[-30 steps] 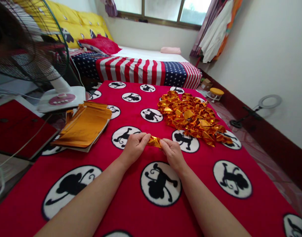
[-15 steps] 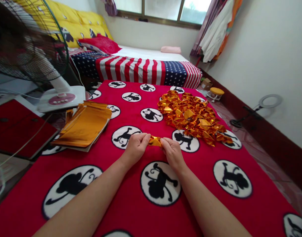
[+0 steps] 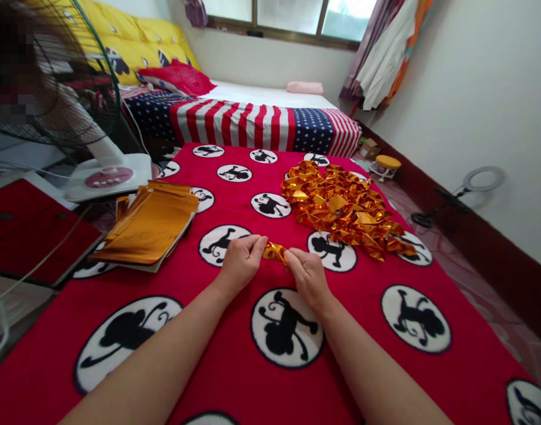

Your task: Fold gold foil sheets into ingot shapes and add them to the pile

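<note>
Between my two hands is a small folded piece of gold foil paper (image 3: 275, 252), held just above the red blanket (image 3: 217, 378). My left hand (image 3: 243, 257) pinches its left end with thumb and fingers. At the other end, my right hand (image 3: 308, 273) grips it the same way, a bit lower. A heap of folded gold foil pieces (image 3: 341, 203) lies beyond my right hand. Off to the left is a stack of flat gold foil sheets (image 3: 153, 221). My curled fingers hide both ends of the piece.
A fan (image 3: 106, 171) stands at the left, beside a red box-like surface (image 3: 31, 230). Behind the blanket is a bed (image 3: 243, 124) with a striped cover. Along the right wall are a yellow-topped stool (image 3: 387, 162) and a ring light (image 3: 485, 179).
The foil piece has tilted, its right end now lower than its left. My left hand has risen slightly, and my right hand has turned a little and shifted left.
</note>
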A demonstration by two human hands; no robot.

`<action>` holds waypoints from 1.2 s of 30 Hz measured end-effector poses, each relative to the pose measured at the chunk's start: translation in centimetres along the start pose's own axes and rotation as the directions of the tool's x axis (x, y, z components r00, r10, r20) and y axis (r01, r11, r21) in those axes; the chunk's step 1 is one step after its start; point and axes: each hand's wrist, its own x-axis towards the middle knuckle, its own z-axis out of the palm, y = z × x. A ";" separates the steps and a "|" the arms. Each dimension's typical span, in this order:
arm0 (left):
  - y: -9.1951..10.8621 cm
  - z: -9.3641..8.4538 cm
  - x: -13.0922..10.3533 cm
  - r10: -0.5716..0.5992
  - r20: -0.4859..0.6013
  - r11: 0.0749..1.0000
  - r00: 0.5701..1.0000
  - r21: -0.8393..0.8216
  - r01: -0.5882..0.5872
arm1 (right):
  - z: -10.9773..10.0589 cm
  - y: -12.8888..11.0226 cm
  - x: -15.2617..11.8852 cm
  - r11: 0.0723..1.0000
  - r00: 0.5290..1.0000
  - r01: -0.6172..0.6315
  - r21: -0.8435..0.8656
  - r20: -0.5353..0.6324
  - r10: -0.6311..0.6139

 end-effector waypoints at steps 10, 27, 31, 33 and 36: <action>0.1 0.4 -0.1 -0.004 -0.011 0.996 1.000 0.088 0.005 | 0.2 -0.2 -0.2 1.000 0.999 -0.014 -0.003 -0.046 0.014; 0.1 0.1 -0.4 0.066 -0.001 0.987 0.998 0.148 -0.065 | 0.3 -0.4 0.0 0.998 0.983 0.038 0.048 -0.181 -0.029; 0.5 0.3 -0.5 0.106 0.039 0.980 0.994 0.165 -0.111 | 0.3 -0.1 0.4 0.998 0.965 0.057 -0.023 -0.256 -0.061; 0.5 0.3 -0.4 0.088 0.007 0.983 0.996 0.161 -0.088 | 0.2 0.0 0.2 0.993 0.964 0.094 -0.071 -0.243 -0.109; 0.3 0.1 -0.3 0.056 -0.044 0.988 0.997 0.147 -0.049 | 0.1 -0.1 -0.2 0.969 0.965 0.185 -0.165 -0.158 -0.211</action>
